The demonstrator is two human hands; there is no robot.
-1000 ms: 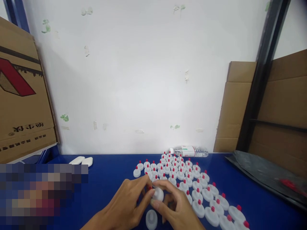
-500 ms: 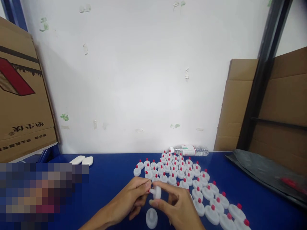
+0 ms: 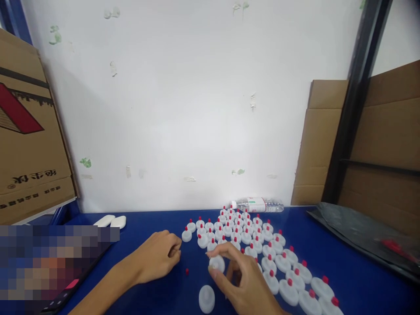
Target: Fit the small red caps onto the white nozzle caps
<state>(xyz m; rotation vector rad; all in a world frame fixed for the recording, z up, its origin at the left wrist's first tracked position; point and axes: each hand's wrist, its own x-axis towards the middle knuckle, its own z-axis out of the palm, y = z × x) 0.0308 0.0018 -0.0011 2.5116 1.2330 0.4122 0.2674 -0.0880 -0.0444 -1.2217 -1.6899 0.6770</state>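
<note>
My right hand pinches a white round nozzle lid between thumb and forefinger, above the table. My left hand is closed, low over the blue table to the left of it. Its fingers curl out of sight, so I cannot tell what is in them. Between the hands a tiny red cap lies loose on the table. Another white lid, with no red tip, lies in front of my right hand. Many red-tipped white lids stand beyond and to the right, some partly hidden behind my right hand.
A clear bottle lies against the wall behind the lids. At the right is a grey plastic bag. Two white oval pieces and a dark device with a blurred screen lie left. A cardboard box stands at far left.
My left hand has moved left, away from the lid in my right hand. The loose red cap now shows on the table. My right hand still holds the lid, now turned more face-on.
</note>
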